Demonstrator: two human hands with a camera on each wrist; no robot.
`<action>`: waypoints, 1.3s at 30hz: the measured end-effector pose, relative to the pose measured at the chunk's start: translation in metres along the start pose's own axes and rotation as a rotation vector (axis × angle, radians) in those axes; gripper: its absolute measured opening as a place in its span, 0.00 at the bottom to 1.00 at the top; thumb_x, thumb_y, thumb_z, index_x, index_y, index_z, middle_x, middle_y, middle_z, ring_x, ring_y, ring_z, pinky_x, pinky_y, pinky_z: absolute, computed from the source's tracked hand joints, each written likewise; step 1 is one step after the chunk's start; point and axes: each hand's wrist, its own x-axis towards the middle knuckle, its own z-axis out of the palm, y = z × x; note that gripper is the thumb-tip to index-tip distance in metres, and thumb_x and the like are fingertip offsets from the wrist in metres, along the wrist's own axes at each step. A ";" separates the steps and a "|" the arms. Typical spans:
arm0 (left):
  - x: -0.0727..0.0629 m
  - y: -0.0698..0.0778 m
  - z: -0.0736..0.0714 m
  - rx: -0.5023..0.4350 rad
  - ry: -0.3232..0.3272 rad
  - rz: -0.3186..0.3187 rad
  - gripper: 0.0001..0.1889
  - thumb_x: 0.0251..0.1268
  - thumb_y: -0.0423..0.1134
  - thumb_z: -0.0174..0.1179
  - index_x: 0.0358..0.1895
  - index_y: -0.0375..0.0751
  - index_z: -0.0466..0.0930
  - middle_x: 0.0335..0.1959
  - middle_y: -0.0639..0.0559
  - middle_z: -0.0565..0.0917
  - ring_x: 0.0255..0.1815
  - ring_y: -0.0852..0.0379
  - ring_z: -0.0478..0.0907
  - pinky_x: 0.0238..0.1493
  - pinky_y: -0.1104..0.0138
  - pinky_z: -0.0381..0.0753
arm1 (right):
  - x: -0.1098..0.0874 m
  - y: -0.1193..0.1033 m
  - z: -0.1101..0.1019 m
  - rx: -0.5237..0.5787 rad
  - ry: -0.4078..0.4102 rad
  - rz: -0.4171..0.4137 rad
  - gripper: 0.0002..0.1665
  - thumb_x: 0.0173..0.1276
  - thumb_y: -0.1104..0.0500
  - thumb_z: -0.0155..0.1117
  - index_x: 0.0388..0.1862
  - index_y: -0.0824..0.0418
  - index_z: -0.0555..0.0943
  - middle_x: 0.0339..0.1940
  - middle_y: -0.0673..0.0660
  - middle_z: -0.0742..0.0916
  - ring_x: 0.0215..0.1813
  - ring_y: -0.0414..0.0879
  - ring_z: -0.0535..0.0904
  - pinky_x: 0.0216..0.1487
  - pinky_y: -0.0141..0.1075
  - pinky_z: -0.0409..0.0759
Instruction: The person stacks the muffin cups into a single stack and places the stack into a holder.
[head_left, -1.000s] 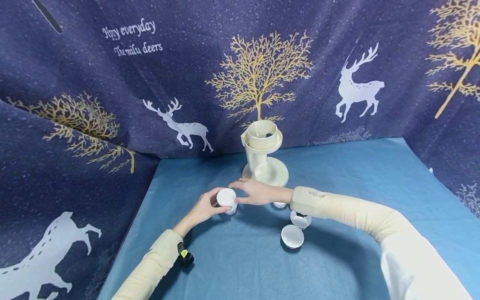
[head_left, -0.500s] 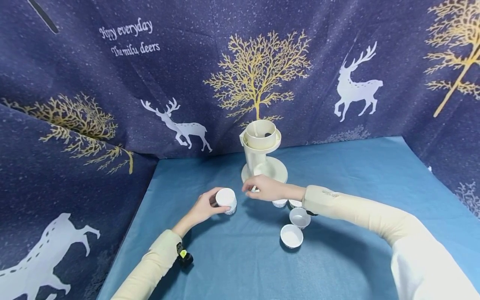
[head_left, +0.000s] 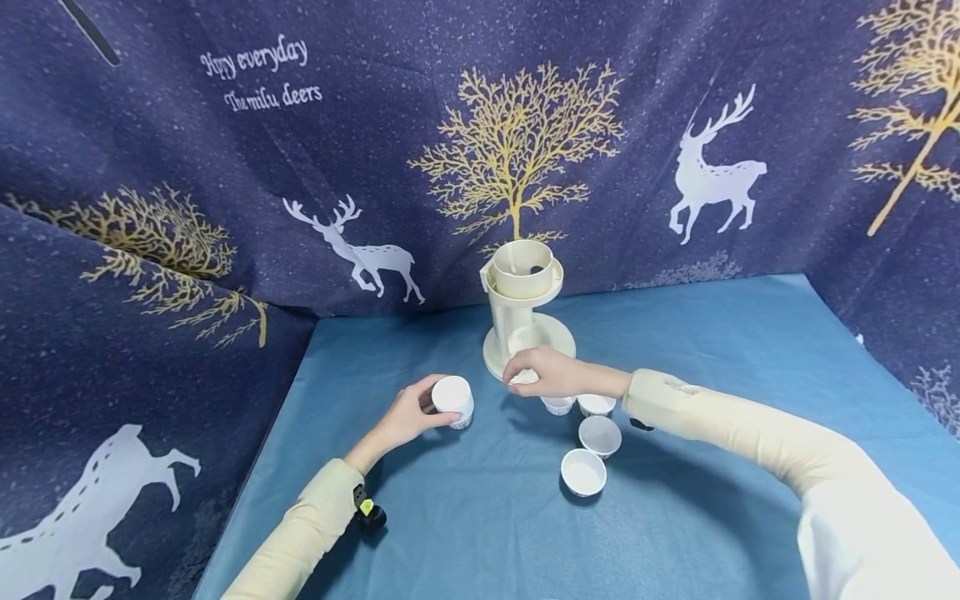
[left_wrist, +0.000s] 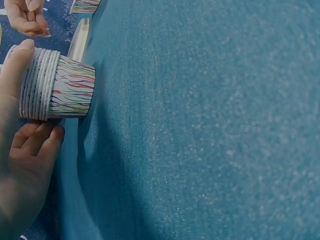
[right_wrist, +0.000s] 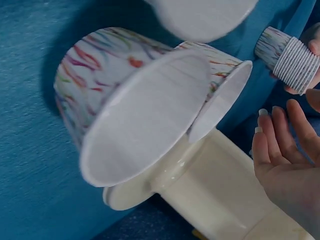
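Note:
My left hand (head_left: 405,415) grips a nested stack of white paper baking cups (head_left: 453,402) above the cloth. In the left wrist view, the stack (left_wrist: 72,87) shows several tight rims and wavy coloured stripes, with the thumb on one side and fingers on the other. My right hand (head_left: 551,372) hovers to the right of the stack, before the stand's base. Its fingers (right_wrist: 275,135) bend loosely, and I see nothing held in the right wrist view. Several single cups stand near that hand, including a front one (head_left: 583,472) and another touching it (head_left: 600,436).
A cream stand (head_left: 517,325) with a round base and an upper ring holding a cylinder rises at the back. Blue cloth (head_left: 675,333) covers the table. Behind it hangs a dark blue curtain (head_left: 360,150) printed with deer and trees.
My right hand has drawn away from the stack to the right, and its fingers have curled a little. Another single cup has come into sight behind its wrist. The left hand stays put.

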 end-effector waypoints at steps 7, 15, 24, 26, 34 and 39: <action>0.001 0.000 0.001 0.002 0.010 -0.013 0.31 0.51 0.40 0.74 0.60 0.45 0.74 0.58 0.46 0.79 0.61 0.47 0.77 0.60 0.57 0.76 | -0.009 0.005 -0.005 0.015 -0.025 0.049 0.16 0.62 0.58 0.67 0.48 0.64 0.83 0.46 0.56 0.86 0.50 0.51 0.82 0.54 0.47 0.78; 0.000 0.001 0.001 0.000 0.003 -0.018 0.30 0.51 0.41 0.74 0.60 0.46 0.74 0.58 0.46 0.79 0.61 0.47 0.77 0.61 0.55 0.75 | -0.019 0.014 -0.005 0.016 -0.026 0.060 0.22 0.59 0.56 0.71 0.50 0.64 0.81 0.48 0.58 0.85 0.50 0.56 0.80 0.51 0.51 0.77; 0.000 0.001 0.001 -0.002 0.006 -0.013 0.31 0.51 0.40 0.74 0.60 0.45 0.74 0.59 0.45 0.79 0.62 0.46 0.76 0.62 0.54 0.75 | -0.029 0.018 -0.006 -0.059 -0.022 0.051 0.27 0.55 0.55 0.74 0.53 0.64 0.80 0.50 0.59 0.83 0.53 0.53 0.76 0.54 0.46 0.75; 0.000 0.000 0.001 -0.001 0.006 -0.012 0.31 0.51 0.40 0.74 0.60 0.45 0.74 0.59 0.45 0.79 0.62 0.46 0.76 0.62 0.55 0.75 | -0.032 0.021 -0.005 -0.065 -0.035 0.057 0.28 0.56 0.54 0.73 0.54 0.64 0.80 0.51 0.59 0.82 0.54 0.53 0.75 0.54 0.46 0.75; -0.001 0.000 0.002 0.006 0.009 -0.004 0.31 0.51 0.40 0.74 0.60 0.45 0.74 0.59 0.45 0.78 0.62 0.47 0.76 0.62 0.54 0.75 | -0.038 0.028 -0.002 -0.063 -0.052 0.084 0.29 0.56 0.54 0.73 0.56 0.63 0.79 0.53 0.59 0.82 0.56 0.54 0.75 0.57 0.48 0.74; 0.000 -0.001 0.002 0.006 0.009 -0.010 0.30 0.51 0.40 0.74 0.60 0.46 0.74 0.58 0.46 0.79 0.62 0.47 0.76 0.62 0.55 0.75 | -0.041 0.029 -0.004 -0.042 -0.061 0.092 0.30 0.54 0.55 0.72 0.56 0.64 0.79 0.54 0.60 0.82 0.56 0.55 0.76 0.58 0.49 0.74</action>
